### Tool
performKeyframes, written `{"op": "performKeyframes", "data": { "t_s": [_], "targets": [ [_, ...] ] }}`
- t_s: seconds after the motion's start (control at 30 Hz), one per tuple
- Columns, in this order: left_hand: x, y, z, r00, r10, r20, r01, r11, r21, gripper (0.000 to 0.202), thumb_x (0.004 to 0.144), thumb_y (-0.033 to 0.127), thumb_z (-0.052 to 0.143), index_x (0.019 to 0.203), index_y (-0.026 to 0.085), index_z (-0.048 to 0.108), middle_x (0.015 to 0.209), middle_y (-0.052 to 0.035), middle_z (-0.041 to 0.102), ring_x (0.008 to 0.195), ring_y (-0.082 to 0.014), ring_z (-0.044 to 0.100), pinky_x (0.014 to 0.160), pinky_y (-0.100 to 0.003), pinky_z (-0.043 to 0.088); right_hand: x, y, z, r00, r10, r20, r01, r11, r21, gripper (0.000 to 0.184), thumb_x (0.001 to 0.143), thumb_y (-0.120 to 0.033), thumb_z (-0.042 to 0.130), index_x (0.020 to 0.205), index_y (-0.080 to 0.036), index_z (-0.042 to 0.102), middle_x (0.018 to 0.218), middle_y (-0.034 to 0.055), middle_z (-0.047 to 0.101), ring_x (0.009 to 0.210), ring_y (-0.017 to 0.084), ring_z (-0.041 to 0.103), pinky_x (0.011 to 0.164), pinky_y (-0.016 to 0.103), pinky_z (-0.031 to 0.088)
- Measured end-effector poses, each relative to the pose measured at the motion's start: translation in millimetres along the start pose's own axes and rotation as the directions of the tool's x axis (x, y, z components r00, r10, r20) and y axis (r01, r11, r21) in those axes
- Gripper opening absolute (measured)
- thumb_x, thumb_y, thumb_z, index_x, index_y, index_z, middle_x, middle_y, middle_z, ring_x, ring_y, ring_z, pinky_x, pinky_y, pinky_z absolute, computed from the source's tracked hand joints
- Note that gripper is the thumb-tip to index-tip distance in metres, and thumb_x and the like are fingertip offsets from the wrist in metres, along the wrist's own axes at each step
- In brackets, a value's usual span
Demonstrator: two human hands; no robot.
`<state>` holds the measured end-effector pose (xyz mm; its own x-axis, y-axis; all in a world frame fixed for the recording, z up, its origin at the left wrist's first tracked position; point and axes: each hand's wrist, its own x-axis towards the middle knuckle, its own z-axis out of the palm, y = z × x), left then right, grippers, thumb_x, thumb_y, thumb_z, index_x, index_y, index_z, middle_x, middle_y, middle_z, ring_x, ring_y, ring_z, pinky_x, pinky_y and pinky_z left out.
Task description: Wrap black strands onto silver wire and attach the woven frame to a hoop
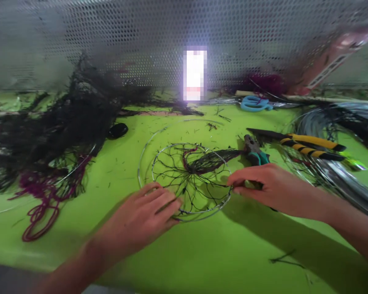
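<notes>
A round wire hoop (pixel 221 161) strung with a web of dark thread lies flat on the green tabletop (pixel 202 253). A bundle of dark feathers (pixel 208 161) rests across its middle. My left hand (pixel 144 218) lies on the hoop's near left rim, fingers stretched out flat and close together. My right hand (pixel 260 185) is at the hoop's right rim, fingers curled together over the edge; what they pinch is hidden. Teal-handled pliers (pixel 256 153) lie just beyond my right hand.
A heap of black feathers and thread (pixel 61 126) with magenta cord (pixel 43 204) fills the left. Yellow-and-black shears (pixel 306 145), blue scissors (pixel 254 103) and coiled wire (pixel 343 179) lie to the right. A perforated metal panel (pixel 141 36) stands behind.
</notes>
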<state>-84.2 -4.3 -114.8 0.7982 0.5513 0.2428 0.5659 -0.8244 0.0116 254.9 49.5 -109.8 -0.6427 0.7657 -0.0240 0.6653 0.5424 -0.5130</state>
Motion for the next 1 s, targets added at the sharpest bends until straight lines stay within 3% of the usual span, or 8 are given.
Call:
{"op": "performKeyframes", "data": {
  "t_s": [0.17, 0.43, 0.57, 0.67, 0.73, 0.8, 0.9, 1.0],
  "targets": [
    [-3, 12, -0.5, 0.996, 0.087, 0.001, -0.086, 0.986, 0.144, 0.032, 0.093, -0.001, 0.059, 0.122, 0.01, 0.065, 0.104, -0.0051, 0.077, 0.093, -0.0224, 0.074, 0.093, -0.041, 0.058, 9, -4, 0, 0.996, -0.085, -0.013, 0.084, 0.994, -0.074, 0.024, 0.098, -0.017, 0.054, 0.104, -0.024, 0.077, 0.106, 0.0022, 0.08, 0.092, 0.019, 0.076, 0.08, 0.032, 0.06],
    [18, 12, 14.8, 0.999, 0.045, 0.002, -0.045, 0.988, 0.147, 0.033, 0.094, 0.004, 0.062, 0.126, 0.001, 0.061, 0.098, -0.0112, 0.074, 0.085, -0.0241, 0.072, 0.077, -0.039, 0.059, 54, 30, -12, 0.986, -0.162, -0.036, 0.15, 0.962, -0.23, 0.027, 0.098, -0.02, 0.056, 0.111, -0.027, 0.079, 0.107, 0.0016, 0.08, 0.099, 0.021, 0.073, 0.095, 0.04, 0.055],
    [18, 19, 8.3, 0.999, -0.037, -0.022, 0.038, 0.996, 0.083, 0.036, 0.098, 0.021, 0.065, 0.131, 0.006, 0.06, 0.115, -0.0122, 0.073, 0.102, -0.0249, 0.072, 0.092, -0.043, 0.06, 60, 35, -10, 0.985, -0.172, -0.006, 0.164, 0.948, -0.271, 0.028, 0.095, -0.018, 0.06, 0.113, -0.027, 0.079, 0.107, 0.0018, 0.08, 0.1, 0.022, 0.073, 0.096, 0.041, 0.055],
    [-4, 23, -6.6, 0.992, -0.114, -0.059, 0.117, 0.992, 0.048, 0.034, 0.102, 0.02, 0.056, 0.136, 0.015, 0.059, 0.125, -0.0077, 0.072, 0.115, -0.0203, 0.069, 0.101, -0.037, 0.058, 49, 27, -9, 0.989, -0.146, -0.01, 0.137, 0.946, -0.293, 0.034, 0.098, -0.02, 0.057, 0.126, -0.025, 0.074, 0.115, 0.0072, 0.078, 0.108, 0.027, 0.071, 0.098, 0.047, 0.055],
    [-27, 19, -16.8, 0.968, -0.221, -0.12, 0.229, 0.972, 0.056, 0.03, 0.104, 0.017, 0.05, 0.13, 0.021, 0.064, 0.122, -0.0028, 0.075, 0.114, -0.0172, 0.07, 0.101, -0.034, 0.057, 40, 23, -9, 0.992, -0.129, -0.011, 0.119, 0.947, -0.299, 0.037, 0.101, -0.021, 0.054, 0.134, -0.025, 0.07, 0.122, 0.0094, 0.076, 0.113, 0.028, 0.069, 0.101, 0.048, 0.054],
    [-53, 7, -25.4, 0.922, -0.347, -0.174, 0.367, 0.924, 0.107, 0.026, 0.102, 0.013, 0.049, 0.115, 0.021, 0.071, 0.109, -0.0024, 0.078, 0.099, -0.0177, 0.074, 0.091, -0.032, 0.06, 35, 24, -8, 0.994, -0.11, -0.009, 0.102, 0.948, -0.302, 0.038, 0.101, -0.018, 0.052, 0.135, -0.024, 0.07, 0.123, 0.0108, 0.075, 0.115, 0.028, 0.069, 0.103, 0.049, 0.054],
    [-84, -20, -32.2, 0.811, -0.544, -0.215, 0.581, 0.792, 0.189, 0.024, 0.105, 0.021, 0.048, 0.113, 0.018, 0.071, 0.104, -0.0085, 0.078, 0.09, -0.0242, 0.076, 0.082, -0.039, 0.061, 33, 30, -5, 0.998, -0.068, -0.016, 0.06, 0.95, -0.307, 0.039, 0.101, -0.02, 0.052, 0.136, -0.021, 0.069, 0.121, 0.0146, 0.075, 0.113, 0.033, 0.07, 0.102, 0.056, 0.054],
    [-91, -43, -29.0, 0.794, -0.592, -0.138, 0.607, 0.759, 0.235, 0.025, 0.105, 0.027, 0.048, 0.114, 0.021, 0.071, 0.108, -0.0063, 0.079, 0.095, -0.0247, 0.076, 0.082, -0.037, 0.061, 33, 34, -4, 0.999, -0.034, -0.017, 0.027, 0.954, -0.298, 0.042, 0.104, -0.031, 0.052, 0.144, -0.02, 0.062, 0.123, 0.0161, 0.074, 0.111, 0.034, 0.07, 0.099, 0.056, 0.055]
  ]
}}
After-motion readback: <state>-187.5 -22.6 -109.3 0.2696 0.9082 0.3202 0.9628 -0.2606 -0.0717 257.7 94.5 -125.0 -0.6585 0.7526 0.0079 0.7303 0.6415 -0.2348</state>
